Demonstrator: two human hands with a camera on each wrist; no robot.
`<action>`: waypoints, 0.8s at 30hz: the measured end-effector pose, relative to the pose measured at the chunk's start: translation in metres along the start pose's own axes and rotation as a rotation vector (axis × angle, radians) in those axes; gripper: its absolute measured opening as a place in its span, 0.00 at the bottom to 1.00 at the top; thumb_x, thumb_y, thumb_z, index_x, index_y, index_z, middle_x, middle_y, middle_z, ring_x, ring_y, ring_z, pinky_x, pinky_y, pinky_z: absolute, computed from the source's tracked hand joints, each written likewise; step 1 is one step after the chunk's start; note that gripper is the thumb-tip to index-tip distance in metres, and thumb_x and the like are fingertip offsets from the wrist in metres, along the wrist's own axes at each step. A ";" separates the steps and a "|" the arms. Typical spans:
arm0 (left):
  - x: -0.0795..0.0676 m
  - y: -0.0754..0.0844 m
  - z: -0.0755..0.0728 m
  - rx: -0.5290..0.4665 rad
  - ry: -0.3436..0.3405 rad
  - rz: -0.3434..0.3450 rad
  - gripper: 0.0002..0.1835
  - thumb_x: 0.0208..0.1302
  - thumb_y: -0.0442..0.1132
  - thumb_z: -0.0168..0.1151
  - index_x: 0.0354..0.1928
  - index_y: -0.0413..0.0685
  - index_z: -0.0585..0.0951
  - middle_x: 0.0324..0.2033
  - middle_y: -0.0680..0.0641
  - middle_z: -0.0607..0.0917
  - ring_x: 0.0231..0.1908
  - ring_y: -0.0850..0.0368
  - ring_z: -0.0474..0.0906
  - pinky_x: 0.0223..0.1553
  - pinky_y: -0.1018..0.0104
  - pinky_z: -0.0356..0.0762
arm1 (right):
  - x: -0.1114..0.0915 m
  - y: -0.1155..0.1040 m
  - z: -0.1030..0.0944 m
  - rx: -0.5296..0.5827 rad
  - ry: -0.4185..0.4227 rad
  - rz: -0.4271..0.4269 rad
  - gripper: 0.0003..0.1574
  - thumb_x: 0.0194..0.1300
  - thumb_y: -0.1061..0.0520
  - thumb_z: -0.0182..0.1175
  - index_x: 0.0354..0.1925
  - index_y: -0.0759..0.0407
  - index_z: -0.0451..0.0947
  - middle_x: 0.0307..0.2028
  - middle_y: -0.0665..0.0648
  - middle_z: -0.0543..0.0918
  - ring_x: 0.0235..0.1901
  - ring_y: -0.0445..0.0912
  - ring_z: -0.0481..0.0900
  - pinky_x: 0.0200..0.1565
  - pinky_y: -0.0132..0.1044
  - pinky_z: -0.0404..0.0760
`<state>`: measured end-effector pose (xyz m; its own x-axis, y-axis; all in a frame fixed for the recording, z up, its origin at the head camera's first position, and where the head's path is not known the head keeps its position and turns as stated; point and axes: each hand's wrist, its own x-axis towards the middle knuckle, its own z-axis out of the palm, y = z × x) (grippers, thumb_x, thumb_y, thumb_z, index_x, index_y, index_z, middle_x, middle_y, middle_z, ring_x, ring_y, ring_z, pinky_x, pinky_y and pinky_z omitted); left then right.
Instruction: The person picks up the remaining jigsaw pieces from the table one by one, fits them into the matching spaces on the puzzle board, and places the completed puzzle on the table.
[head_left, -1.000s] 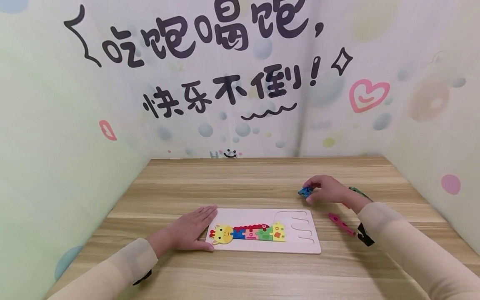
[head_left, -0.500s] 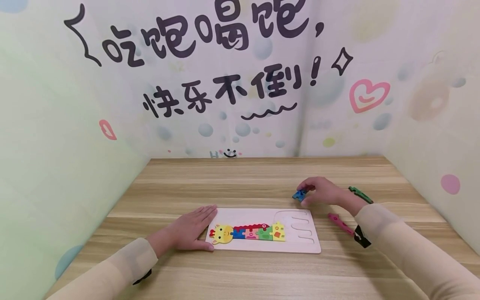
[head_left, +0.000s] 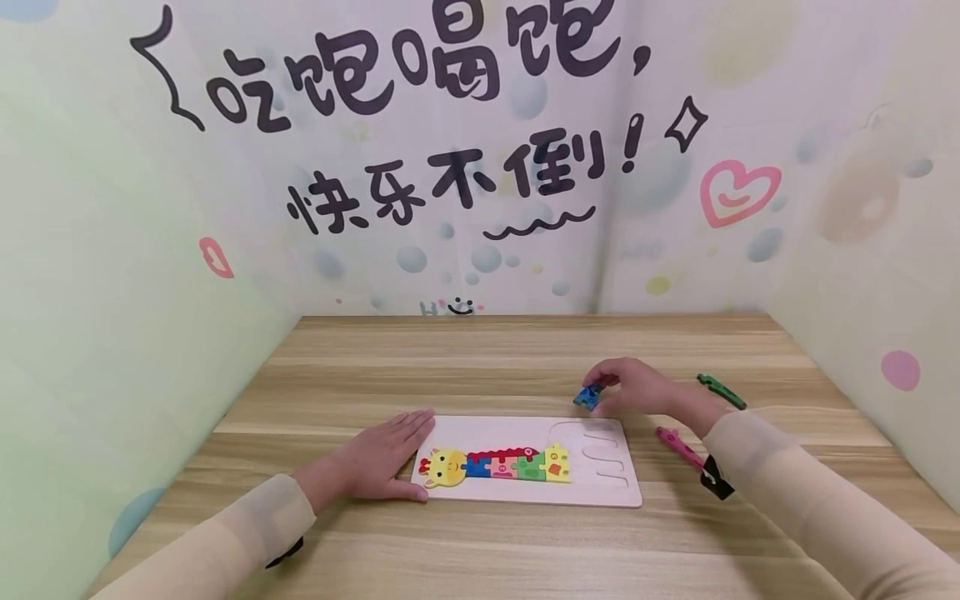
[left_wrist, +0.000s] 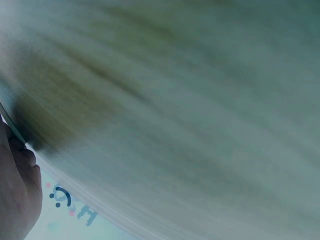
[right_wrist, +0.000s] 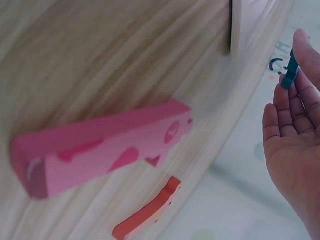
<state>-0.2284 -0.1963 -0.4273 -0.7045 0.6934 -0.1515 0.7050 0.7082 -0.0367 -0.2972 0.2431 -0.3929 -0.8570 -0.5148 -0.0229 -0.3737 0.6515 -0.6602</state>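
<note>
My left hand [head_left: 386,458] lies flat with straight fingers at the left end of a pale wooden puzzle board [head_left: 487,429]. On that board a giraffe's yellow head [head_left: 446,469] and several coloured neck pieces [head_left: 517,467] sit joined in a row, while grooved leg outlines show bare wood at the right end. Thumb and fingertips of my right hand [head_left: 637,386] pinch a small blue puzzle piece [head_left: 587,397] just beyond the board's far right edge. The right wrist view shows the same blue piece [right_wrist: 289,72] edge-on between thumb and fingers.
Right of the board lies a pink puzzle piece [head_left: 678,447], with a green one [head_left: 722,391] farther back. An orange-red piece [right_wrist: 147,207] shows in the right wrist view; the right arm hides it from the head camera. Printed curtain walls [head_left: 450,267] enclose the table.
My right hand has moved left and slightly nearer with the blue puzzle piece, bringing it close to the board. The green piece has come out from behind the forearm. My left hand stays put.
</note>
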 end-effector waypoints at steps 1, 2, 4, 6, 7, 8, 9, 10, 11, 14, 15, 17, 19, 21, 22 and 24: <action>0.000 0.000 0.000 0.000 0.000 0.001 0.59 0.56 0.81 0.38 0.76 0.42 0.50 0.76 0.46 0.49 0.74 0.52 0.43 0.71 0.57 0.46 | 0.000 -0.001 0.001 0.001 -0.002 -0.005 0.25 0.53 0.54 0.75 0.49 0.59 0.80 0.44 0.52 0.82 0.48 0.53 0.76 0.56 0.54 0.74; 0.000 0.000 0.000 0.000 0.001 0.001 0.59 0.56 0.81 0.38 0.76 0.42 0.50 0.76 0.45 0.50 0.74 0.52 0.43 0.71 0.57 0.46 | 0.000 -0.002 0.002 0.005 -0.005 -0.008 0.25 0.53 0.55 0.75 0.48 0.59 0.80 0.44 0.52 0.82 0.48 0.52 0.76 0.55 0.53 0.74; 0.000 0.000 0.000 0.000 0.002 0.003 0.59 0.56 0.81 0.38 0.76 0.42 0.50 0.75 0.45 0.50 0.74 0.52 0.43 0.71 0.57 0.46 | -0.001 -0.005 0.004 0.011 -0.011 -0.023 0.24 0.53 0.55 0.75 0.48 0.59 0.80 0.44 0.51 0.82 0.48 0.52 0.77 0.55 0.53 0.74; 0.000 0.000 0.000 0.001 0.003 0.004 0.59 0.56 0.81 0.38 0.76 0.42 0.50 0.76 0.45 0.50 0.74 0.52 0.43 0.71 0.57 0.46 | -0.001 -0.008 0.006 0.014 -0.012 -0.036 0.24 0.53 0.56 0.75 0.48 0.59 0.80 0.44 0.51 0.82 0.49 0.52 0.77 0.56 0.53 0.74; 0.000 0.000 0.000 0.001 0.004 0.004 0.59 0.56 0.81 0.38 0.76 0.42 0.50 0.76 0.45 0.50 0.74 0.52 0.43 0.71 0.57 0.46 | -0.001 -0.009 0.007 0.017 -0.015 -0.044 0.24 0.52 0.57 0.75 0.48 0.60 0.80 0.44 0.52 0.82 0.49 0.52 0.78 0.56 0.53 0.74; 0.000 0.000 0.000 0.001 0.005 0.005 0.59 0.56 0.81 0.38 0.76 0.42 0.50 0.76 0.46 0.49 0.74 0.53 0.42 0.71 0.57 0.46 | -0.002 -0.011 0.008 0.022 -0.016 -0.043 0.24 0.52 0.57 0.75 0.48 0.60 0.80 0.44 0.51 0.82 0.49 0.52 0.78 0.56 0.53 0.74; 0.000 0.000 0.000 0.000 0.006 0.005 0.59 0.56 0.81 0.38 0.76 0.42 0.50 0.76 0.46 0.49 0.74 0.53 0.42 0.71 0.57 0.46 | -0.002 -0.012 0.009 0.024 -0.018 -0.044 0.24 0.52 0.57 0.75 0.48 0.60 0.80 0.44 0.51 0.82 0.49 0.52 0.78 0.56 0.53 0.75; 0.000 0.000 0.000 0.001 0.006 0.005 0.59 0.56 0.81 0.38 0.76 0.42 0.49 0.76 0.46 0.49 0.74 0.53 0.42 0.71 0.57 0.46 | -0.002 -0.013 0.009 0.024 -0.020 -0.043 0.24 0.52 0.57 0.75 0.48 0.60 0.80 0.43 0.51 0.82 0.48 0.51 0.78 0.55 0.52 0.75; 0.000 0.000 0.000 0.001 0.006 0.005 0.59 0.56 0.81 0.38 0.76 0.42 0.49 0.76 0.46 0.49 0.74 0.53 0.42 0.71 0.57 0.46 | -0.002 -0.014 0.010 0.023 -0.025 -0.044 0.24 0.52 0.57 0.75 0.48 0.60 0.80 0.44 0.51 0.82 0.48 0.51 0.78 0.55 0.52 0.75; 0.000 -0.001 0.001 0.004 0.007 0.006 0.59 0.56 0.81 0.38 0.76 0.42 0.49 0.76 0.46 0.49 0.74 0.53 0.42 0.71 0.57 0.46 | -0.001 -0.015 0.012 0.037 -0.040 -0.043 0.25 0.52 0.57 0.75 0.48 0.60 0.80 0.43 0.50 0.82 0.49 0.51 0.78 0.56 0.52 0.74; 0.000 -0.001 0.001 0.004 0.007 0.007 0.59 0.55 0.81 0.38 0.76 0.42 0.49 0.76 0.46 0.49 0.74 0.53 0.42 0.71 0.57 0.46 | -0.001 -0.014 0.013 0.042 -0.046 -0.045 0.25 0.52 0.57 0.75 0.49 0.61 0.80 0.43 0.50 0.82 0.49 0.51 0.78 0.56 0.52 0.74; 0.000 -0.001 0.001 0.005 0.008 0.008 0.59 0.55 0.81 0.37 0.76 0.42 0.50 0.76 0.45 0.49 0.74 0.53 0.42 0.71 0.57 0.46 | 0.000 -0.014 0.015 0.060 -0.057 -0.052 0.26 0.52 0.56 0.75 0.49 0.61 0.80 0.44 0.50 0.82 0.49 0.51 0.78 0.56 0.52 0.74; 0.000 -0.001 0.001 0.005 0.010 0.010 0.59 0.56 0.81 0.37 0.76 0.42 0.50 0.75 0.45 0.50 0.74 0.53 0.43 0.71 0.57 0.46 | 0.000 -0.014 0.018 0.076 -0.061 -0.055 0.25 0.52 0.56 0.75 0.49 0.60 0.80 0.44 0.50 0.82 0.49 0.51 0.78 0.56 0.52 0.74; 0.000 -0.001 0.001 0.006 0.012 0.012 0.59 0.56 0.81 0.37 0.76 0.42 0.50 0.75 0.45 0.50 0.74 0.53 0.43 0.71 0.57 0.47 | 0.000 -0.014 0.020 0.085 -0.062 -0.044 0.25 0.52 0.56 0.75 0.48 0.58 0.81 0.45 0.49 0.82 0.50 0.50 0.78 0.57 0.52 0.74; 0.000 -0.001 0.001 0.006 0.013 0.013 0.59 0.56 0.81 0.37 0.76 0.42 0.50 0.75 0.45 0.50 0.74 0.52 0.43 0.71 0.57 0.47 | -0.001 -0.014 0.021 0.088 -0.063 -0.044 0.24 0.52 0.56 0.75 0.48 0.57 0.81 0.45 0.49 0.82 0.50 0.51 0.78 0.57 0.52 0.74; 0.000 -0.001 0.001 0.005 0.014 0.014 0.59 0.56 0.81 0.37 0.76 0.42 0.50 0.75 0.45 0.50 0.74 0.52 0.43 0.71 0.57 0.47 | -0.001 -0.015 0.023 0.091 -0.067 -0.036 0.25 0.52 0.56 0.75 0.48 0.56 0.81 0.45 0.49 0.82 0.50 0.50 0.77 0.57 0.52 0.73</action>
<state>-0.2290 -0.1972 -0.4280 -0.6952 0.7054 -0.1382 0.7155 0.6975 -0.0392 -0.2822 0.2208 -0.4000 -0.8167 -0.5752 -0.0458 -0.3678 0.5800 -0.7269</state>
